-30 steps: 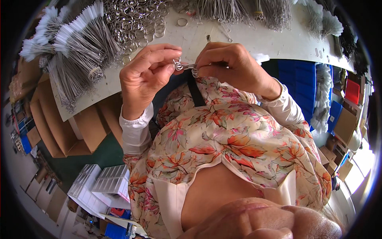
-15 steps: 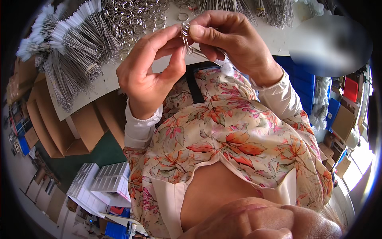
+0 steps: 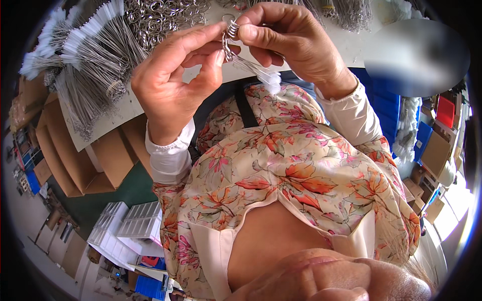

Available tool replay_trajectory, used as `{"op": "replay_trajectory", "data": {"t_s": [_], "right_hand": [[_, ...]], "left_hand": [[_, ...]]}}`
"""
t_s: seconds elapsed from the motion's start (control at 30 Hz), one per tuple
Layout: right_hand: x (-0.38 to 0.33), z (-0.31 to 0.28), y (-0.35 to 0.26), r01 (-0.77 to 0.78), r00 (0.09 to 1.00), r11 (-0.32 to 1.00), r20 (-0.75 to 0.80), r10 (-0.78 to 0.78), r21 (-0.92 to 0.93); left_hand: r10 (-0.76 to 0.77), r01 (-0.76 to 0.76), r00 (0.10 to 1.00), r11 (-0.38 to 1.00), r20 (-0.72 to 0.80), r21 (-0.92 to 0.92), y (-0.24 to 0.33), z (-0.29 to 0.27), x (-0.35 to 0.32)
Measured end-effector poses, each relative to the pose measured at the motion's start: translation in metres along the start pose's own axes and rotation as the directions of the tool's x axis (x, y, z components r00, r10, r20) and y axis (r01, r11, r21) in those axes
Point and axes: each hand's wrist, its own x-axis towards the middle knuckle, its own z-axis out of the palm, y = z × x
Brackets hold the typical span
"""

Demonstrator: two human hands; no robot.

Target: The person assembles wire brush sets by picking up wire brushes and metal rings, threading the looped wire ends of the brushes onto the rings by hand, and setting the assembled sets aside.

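Above the table's near edge, my left hand [image 3: 173, 83] is closed in a pinch on the metal split ring [image 3: 225, 46], fingers on one side and thumb on the other. From the ring a small bunch of thin wire brushes [image 3: 271, 80] with white bristle tips slants down to the right. My right hand [image 3: 301, 47] pinches with thumb and forefinger at several stacked metal rings [image 3: 232, 29] beside the left fingertips. How the rings and brush loops are linked is too small to make out.
Bundles of wire brushes [image 3: 95, 45] lie at the left of the white table [image 3: 346, 50], next to a heap of loose metal rings [image 3: 163, 20]. More brush bundles [image 3: 351, 15] lie at the far side. Cardboard boxes [image 3: 110, 163] stand below left; blue bins [image 3: 384, 110] stand right.
My left hand has shifted left and slightly down, and its thumb now presses nearer the ring. The wire brushes have swung out from behind my right hand, showing their white tips.
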Motion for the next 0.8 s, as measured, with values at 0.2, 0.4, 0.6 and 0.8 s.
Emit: {"op": "replay_trajectory", "data": {"t_s": [0.2, 0.4, 0.6, 0.8], "right_hand": [[0.005, -0.002, 0.007, 0.102, 0.991, 0.989, 0.097, -0.092, -0.104], [-0.003, 0.0, -0.015, 0.031, 0.997, 0.874, 0.071, 0.004, -0.484], [-0.01, -0.001, -0.001, 0.001, 1.0, 0.918, 0.006, 0.002, -0.397], [-0.009, 0.003, 0.015, 0.07, 0.997, 0.879, 0.004, -0.077, -0.472]], "left_hand": [[0.036, -0.037, 0.998, 0.999, -0.046, -0.015, -0.005, 0.004, 0.003], [-0.016, 0.016, 1.0, 0.999, 0.021, 0.03, -0.008, -0.002, 0.003], [-0.13, 0.14, 0.984, 0.987, 0.123, -0.081, -0.015, -0.007, 0.003], [-0.489, 0.453, 0.863, 0.634, 0.128, -0.627, -0.023, -0.011, -0.017]]}}
